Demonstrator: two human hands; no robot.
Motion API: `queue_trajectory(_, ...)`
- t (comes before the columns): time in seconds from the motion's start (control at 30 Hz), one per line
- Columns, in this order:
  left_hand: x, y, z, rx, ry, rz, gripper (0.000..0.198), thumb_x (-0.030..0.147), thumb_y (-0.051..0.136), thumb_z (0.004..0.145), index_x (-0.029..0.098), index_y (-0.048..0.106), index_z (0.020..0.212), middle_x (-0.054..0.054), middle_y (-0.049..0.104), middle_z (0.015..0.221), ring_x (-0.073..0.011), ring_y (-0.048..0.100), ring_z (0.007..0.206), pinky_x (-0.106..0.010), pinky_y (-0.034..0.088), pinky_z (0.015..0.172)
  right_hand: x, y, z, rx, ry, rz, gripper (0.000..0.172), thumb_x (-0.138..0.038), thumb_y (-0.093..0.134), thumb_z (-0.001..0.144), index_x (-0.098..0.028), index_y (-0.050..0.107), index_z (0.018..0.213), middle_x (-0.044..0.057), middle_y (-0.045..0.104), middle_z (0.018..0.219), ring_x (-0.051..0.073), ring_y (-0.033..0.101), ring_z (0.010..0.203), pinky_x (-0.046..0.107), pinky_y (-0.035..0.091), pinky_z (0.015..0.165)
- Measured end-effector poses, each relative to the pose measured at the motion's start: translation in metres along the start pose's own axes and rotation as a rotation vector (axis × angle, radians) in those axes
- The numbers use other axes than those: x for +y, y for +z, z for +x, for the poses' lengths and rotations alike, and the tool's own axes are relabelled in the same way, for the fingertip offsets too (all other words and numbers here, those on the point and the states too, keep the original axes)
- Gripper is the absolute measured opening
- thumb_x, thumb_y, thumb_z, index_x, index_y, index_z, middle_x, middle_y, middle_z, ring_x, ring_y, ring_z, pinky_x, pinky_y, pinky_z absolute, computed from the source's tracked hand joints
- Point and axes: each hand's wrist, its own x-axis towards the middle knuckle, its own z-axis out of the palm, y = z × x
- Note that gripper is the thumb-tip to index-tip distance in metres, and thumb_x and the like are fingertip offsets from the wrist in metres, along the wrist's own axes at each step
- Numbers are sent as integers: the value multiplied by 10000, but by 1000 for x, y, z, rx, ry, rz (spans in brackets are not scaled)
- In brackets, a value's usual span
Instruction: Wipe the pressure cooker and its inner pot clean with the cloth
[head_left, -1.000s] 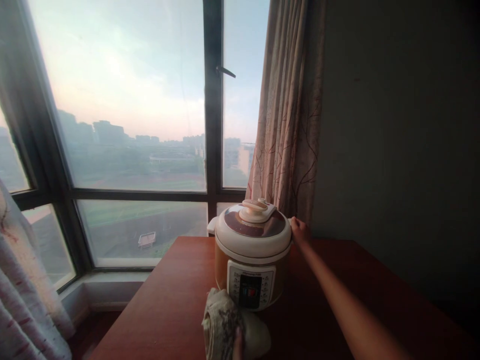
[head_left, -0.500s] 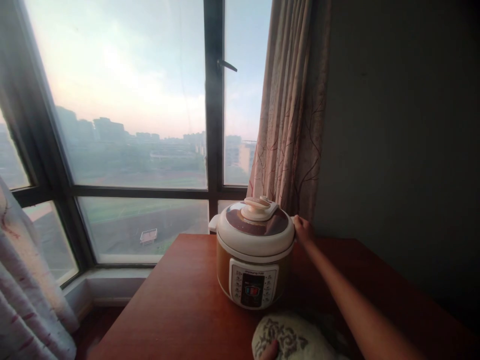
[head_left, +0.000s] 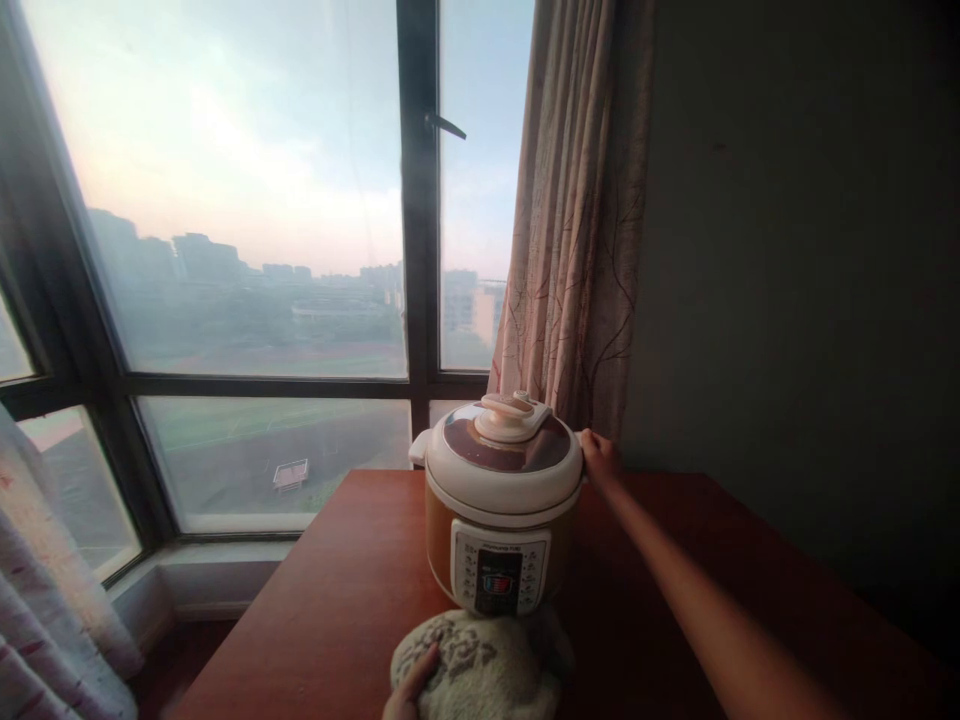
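One patterned cloth (head_left: 484, 665) is sitting gripped in the left hand (head_left: 412, 689) before the cooker (head_left: 504, 497) on the table (head_left: 300, 610), the right hand (head_left: 601, 459) is clutching the cooker's side, and lopsided pushing could be risking a slide.

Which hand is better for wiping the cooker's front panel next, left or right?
Probably the left hand: it holds the cloth, close to the front panel. The right hand grips the cooker at its side, with no cloth showing there.

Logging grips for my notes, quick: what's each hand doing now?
Left hand: holding the patterned cloth, thumb on top.
Right hand: closed on the handle of the cooker.
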Motion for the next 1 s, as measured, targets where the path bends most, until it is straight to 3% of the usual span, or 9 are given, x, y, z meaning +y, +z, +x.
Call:
queue_trajectory(0.1,23,-1,-17,49,66,9,472,197,741,732,112,698,1194,-140,800,919,-393,758,928,-535,585,880,0,1,-1,10,1,6,587,-582,360,804,-164,772,801,131,759,805,317,677,831,343,453,683)
queue_trajectory(0.17,35,4,-25,42,186,13,469,217,743,728,119,702,1185,-138,799,926,-388,755,943,-534,586,886,0,1,-1,16,1,7,587,-581,356,804,-164,769,782,133,756,796,315,674,814,342,449,672)
queue_trajectory(0.37,63,31,-26,18,924,177,407,296,781,701,203,739,1095,-87,772,1121,-343,614,1264,-463,463,1109,-1,0,-2,15,-4,0,593,-596,352,799,-164,755,754,123,737,737,299,660,748,335,432,634)
queue_trajectory(0.47,61,54,-16,-32,1107,289,464,374,818,673,210,743,1100,-79,720,1264,-357,480,1397,-468,358,1189,-1,-1,-2,20,-2,-2,576,-594,352,794,-168,734,725,132,739,756,295,654,749,336,427,639)
queue_trajectory(0.6,41,77,11,-176,1299,512,517,461,801,697,199,746,1139,-115,665,1355,-357,370,1471,-462,255,1231,-2,-1,-2,24,0,-1,546,-585,357,788,-178,699,667,130,718,698,286,636,701,334,406,614)
queue_trajectory(0.67,32,75,30,-138,1282,502,512,498,742,751,202,729,1169,-121,664,1353,-341,368,1475,-452,238,1235,-3,-2,-3,23,-3,2,535,-582,362,781,-181,695,659,126,713,687,286,633,694,331,399,605)
queue_trajectory(0.83,29,55,64,158,938,394,482,489,698,751,154,707,1097,-170,680,1300,-383,482,1391,-467,330,1187,-4,-1,-3,16,-11,19,537,-582,366,771,-179,703,664,124,717,693,287,637,694,330,401,600)
queue_trajectory(0.9,37,53,68,139,894,367,410,451,715,712,166,723,1007,-146,732,1177,-387,567,1297,-467,403,1132,-3,-1,-3,10,-12,25,542,-584,362,773,-179,702,653,122,715,680,284,636,678,334,408,602)
queue_trajectory(1.0,60,64,65,-31,886,295,336,405,719,655,166,728,891,-85,766,901,-356,703,995,-460,553,920,-1,1,-2,14,-12,31,553,-583,363,770,-178,727,679,125,732,719,292,655,715,339,435,632)
